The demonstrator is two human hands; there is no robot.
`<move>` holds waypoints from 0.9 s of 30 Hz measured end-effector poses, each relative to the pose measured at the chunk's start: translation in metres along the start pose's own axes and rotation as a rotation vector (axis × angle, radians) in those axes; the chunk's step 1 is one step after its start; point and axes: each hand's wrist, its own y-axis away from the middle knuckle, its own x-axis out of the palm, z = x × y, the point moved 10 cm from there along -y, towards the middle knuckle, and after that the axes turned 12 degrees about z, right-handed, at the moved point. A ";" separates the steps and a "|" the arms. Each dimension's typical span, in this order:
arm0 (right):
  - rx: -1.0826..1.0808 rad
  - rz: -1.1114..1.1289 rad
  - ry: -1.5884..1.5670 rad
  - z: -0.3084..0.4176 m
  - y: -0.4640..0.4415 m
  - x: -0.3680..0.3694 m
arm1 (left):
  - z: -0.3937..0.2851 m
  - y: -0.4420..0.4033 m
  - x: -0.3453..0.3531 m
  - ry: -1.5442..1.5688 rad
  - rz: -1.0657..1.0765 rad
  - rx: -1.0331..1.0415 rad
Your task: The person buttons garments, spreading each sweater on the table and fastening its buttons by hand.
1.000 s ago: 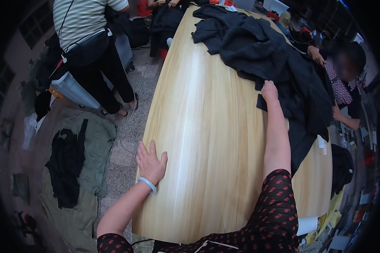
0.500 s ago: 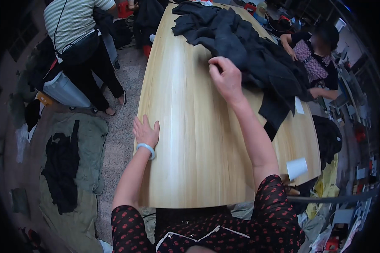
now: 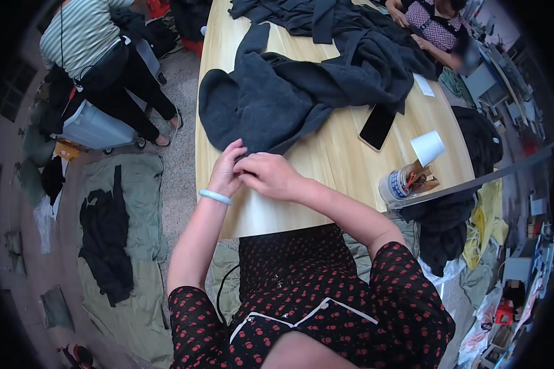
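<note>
A dark grey-black garment [image 3: 261,101] lies spread and rumpled on the wooden table [image 3: 345,166], its near edge reaching my hands. My left hand [image 3: 226,170], with a pale bangle [image 3: 215,197] at the wrist, is at that edge, its thumb and fingers closed on the cloth. Against it, my right hand [image 3: 269,176] has curled fingers pinching the same edge. The fingertips overlap, so the exact bit of cloth between them is partly hidden.
On the table's right are a black phone [image 3: 377,128], a white cup [image 3: 427,148], a jar of tools [image 3: 395,184] and a white paper [image 3: 423,85]. One person [image 3: 440,27] sits at the far right; another [image 3: 83,40] stands at the left. Dark cloth [image 3: 108,237] lies on the floor.
The dark garment has come toward me across the table. My right hand has moved down and left to meet my left hand, which has left the table edge. The phone and jar now show.
</note>
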 end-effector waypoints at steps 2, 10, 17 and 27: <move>0.064 -0.164 -0.037 -0.014 0.010 -0.032 | -0.002 0.016 -0.006 -0.068 0.060 0.037; 0.569 -0.293 0.879 -0.158 0.013 -0.132 | -0.013 0.097 0.001 -0.397 0.079 0.084; 0.614 0.103 0.619 -0.215 -0.034 -0.125 | -0.022 0.136 -0.002 -0.625 0.063 0.133; 0.441 -0.979 0.647 -0.151 -0.007 -0.381 | -0.063 0.193 -0.102 -0.825 -0.302 0.287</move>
